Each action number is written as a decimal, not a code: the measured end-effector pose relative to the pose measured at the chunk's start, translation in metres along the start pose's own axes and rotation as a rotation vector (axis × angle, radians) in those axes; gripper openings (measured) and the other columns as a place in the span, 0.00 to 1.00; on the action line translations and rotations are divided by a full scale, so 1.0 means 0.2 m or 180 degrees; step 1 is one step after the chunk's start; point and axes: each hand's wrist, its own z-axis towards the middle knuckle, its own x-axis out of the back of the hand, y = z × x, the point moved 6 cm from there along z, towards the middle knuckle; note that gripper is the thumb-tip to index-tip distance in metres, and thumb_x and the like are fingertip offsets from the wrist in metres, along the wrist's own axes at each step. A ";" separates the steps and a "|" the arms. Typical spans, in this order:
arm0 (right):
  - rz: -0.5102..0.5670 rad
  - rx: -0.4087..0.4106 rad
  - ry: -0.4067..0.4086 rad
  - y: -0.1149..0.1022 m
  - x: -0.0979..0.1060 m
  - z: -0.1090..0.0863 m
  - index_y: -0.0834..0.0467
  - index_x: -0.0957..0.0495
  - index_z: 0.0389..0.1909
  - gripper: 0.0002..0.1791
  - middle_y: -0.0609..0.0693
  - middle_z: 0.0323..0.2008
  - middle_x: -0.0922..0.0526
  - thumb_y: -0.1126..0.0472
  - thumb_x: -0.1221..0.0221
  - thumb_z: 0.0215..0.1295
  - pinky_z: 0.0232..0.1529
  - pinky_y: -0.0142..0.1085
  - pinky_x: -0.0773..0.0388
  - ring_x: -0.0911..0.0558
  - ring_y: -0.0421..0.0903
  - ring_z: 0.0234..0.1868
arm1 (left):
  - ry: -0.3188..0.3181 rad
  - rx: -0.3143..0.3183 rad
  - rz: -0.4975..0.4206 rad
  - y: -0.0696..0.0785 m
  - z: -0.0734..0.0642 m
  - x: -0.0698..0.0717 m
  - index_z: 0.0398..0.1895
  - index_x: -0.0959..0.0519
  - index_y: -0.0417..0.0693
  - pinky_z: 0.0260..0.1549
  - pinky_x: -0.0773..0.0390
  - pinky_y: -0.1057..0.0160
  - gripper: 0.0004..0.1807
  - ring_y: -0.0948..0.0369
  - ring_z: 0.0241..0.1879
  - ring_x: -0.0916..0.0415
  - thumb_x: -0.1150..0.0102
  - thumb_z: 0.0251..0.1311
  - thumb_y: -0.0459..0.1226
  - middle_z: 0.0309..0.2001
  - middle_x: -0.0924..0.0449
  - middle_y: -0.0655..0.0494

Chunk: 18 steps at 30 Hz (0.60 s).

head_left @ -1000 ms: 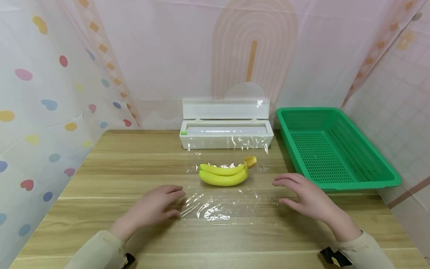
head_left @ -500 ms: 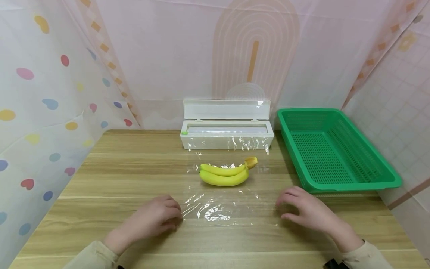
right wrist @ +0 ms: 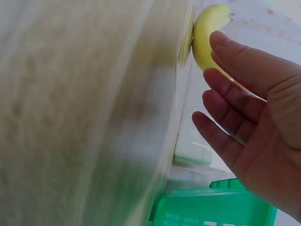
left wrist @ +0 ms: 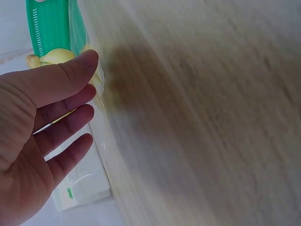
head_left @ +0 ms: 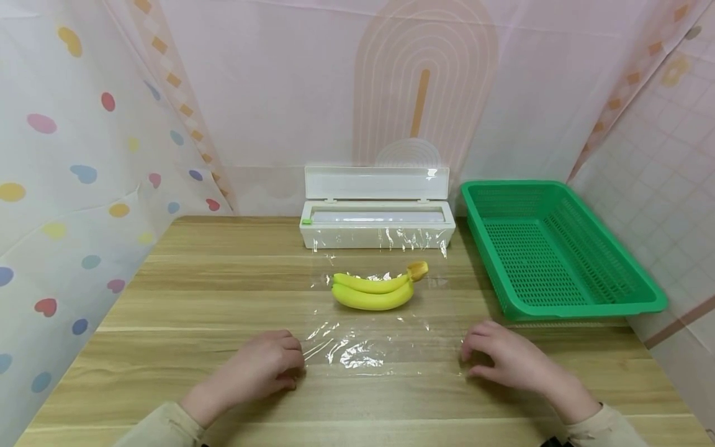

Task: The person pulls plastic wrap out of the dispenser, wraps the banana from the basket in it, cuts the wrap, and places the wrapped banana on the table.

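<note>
Left grip [head_left: 254,369] released, fingers loosely bent; bananas [head_left: 372,299] on clear film [head_left: 363,347] at its two o'clock. Right grip [head_left: 505,360] likewise released; bananas at its ten o'clock. Film between grips, on tabletop [head_left: 184,279].

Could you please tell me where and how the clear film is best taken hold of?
Probably by its two near corners, left hand from the left, right hand from the right: the clear film lies spread out, its near edge uncovered, while its far end runs up the white box and the bananas rest on it.
</note>
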 end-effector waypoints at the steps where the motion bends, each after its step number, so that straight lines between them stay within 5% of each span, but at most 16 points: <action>1: 0.0005 -0.0003 -0.0033 0.00 -0.01 0.00 0.47 0.21 0.32 0.14 0.34 0.35 0.23 0.56 0.25 0.47 0.42 0.36 0.20 0.24 0.37 0.39 | -0.0021 0.0021 -0.0009 0.00 0.00 0.00 0.28 0.19 0.55 0.38 0.20 0.61 0.14 0.65 0.36 0.26 0.22 0.39 0.39 0.32 0.23 0.68; 18: -0.0177 -0.0223 -0.0559 0.01 -0.07 0.01 0.44 0.26 0.27 0.17 0.33 0.32 0.30 0.55 0.24 0.45 0.38 0.36 0.25 0.30 0.35 0.35 | -0.0252 0.0116 -0.0231 -0.01 0.04 -0.03 0.23 0.20 0.57 0.32 0.23 0.66 0.13 0.68 0.32 0.29 0.23 0.40 0.33 0.29 0.27 0.70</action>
